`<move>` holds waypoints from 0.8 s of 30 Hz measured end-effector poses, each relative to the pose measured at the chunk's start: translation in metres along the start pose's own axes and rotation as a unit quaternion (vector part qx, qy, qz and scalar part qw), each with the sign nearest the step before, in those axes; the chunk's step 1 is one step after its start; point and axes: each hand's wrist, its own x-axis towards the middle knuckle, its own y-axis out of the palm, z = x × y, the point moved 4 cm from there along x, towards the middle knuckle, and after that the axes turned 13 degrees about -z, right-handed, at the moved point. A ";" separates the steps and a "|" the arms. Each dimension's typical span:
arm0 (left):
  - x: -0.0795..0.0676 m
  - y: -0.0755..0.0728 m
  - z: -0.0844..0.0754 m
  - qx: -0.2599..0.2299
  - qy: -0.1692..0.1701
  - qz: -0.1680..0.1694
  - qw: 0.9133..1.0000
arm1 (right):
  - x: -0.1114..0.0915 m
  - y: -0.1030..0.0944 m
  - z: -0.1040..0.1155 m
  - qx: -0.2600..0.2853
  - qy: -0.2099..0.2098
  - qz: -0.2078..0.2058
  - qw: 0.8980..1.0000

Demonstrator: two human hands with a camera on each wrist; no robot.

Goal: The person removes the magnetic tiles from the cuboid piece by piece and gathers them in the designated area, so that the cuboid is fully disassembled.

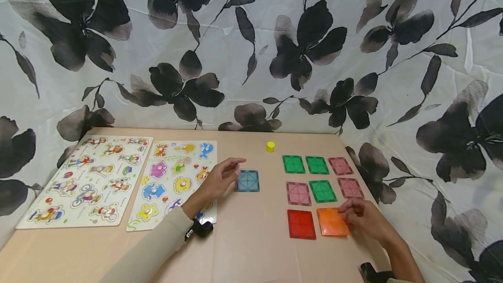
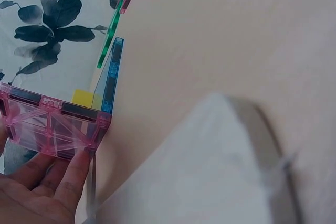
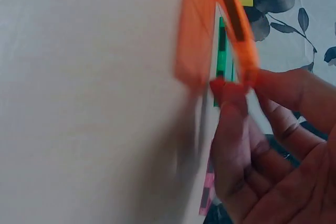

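Observation:
My left hand (image 1: pixel 216 184) holds a pink magnetic tile (image 2: pixel 50 121), its fingertips against the lower edge. That tile stands upright beside a blue magnetic tile (image 1: pixel 248 181); whether the two touch I cannot tell. In the head view the pink tile is seen nearly edge-on, mostly behind the fingers. Over on the right, my right hand (image 1: pixel 367 219) pinches an orange magnetic tile (image 1: pixel 332 222) by its right edge between thumb and fingers. The orange tile (image 3: pixel 239 30) looks tilted and blurred in the right wrist view.
A red tile (image 1: pixel 301 224) lies left of the orange one. Behind are green tiles (image 1: pixel 323 191) and pink tiles (image 1: pixel 298 193). A yellow cylinder (image 1: pixel 270 146) stands near the far edge. Two picture boards (image 1: pixel 88 182) lie at left; a floral cloth (image 1: pixel 251 56) hangs behind the table.

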 end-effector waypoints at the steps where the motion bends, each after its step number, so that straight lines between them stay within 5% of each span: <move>1: 0.000 0.000 0.000 -0.001 0.000 -0.001 1.000 | 0.000 0.000 0.000 -0.017 -0.001 -0.008 1.000; 5: 0.001 -0.001 0.000 0.009 0.003 0.000 1.000 | 0.001 -0.002 0.004 -0.080 -0.005 -0.052 0.995; 9: 0.001 -0.005 0.000 0.021 0.009 -0.002 1.000 | 0.006 0.003 0.019 -0.073 -0.028 -0.070 0.994; 18: -0.003 -0.015 -0.005 0.072 0.012 -0.025 0.997 | 0.029 0.051 0.081 -0.015 -0.089 -0.029 0.996; 24: -0.004 -0.024 -0.011 0.120 0.042 -0.035 0.991 | 0.049 0.098 0.129 -0.012 -0.126 0.013 0.992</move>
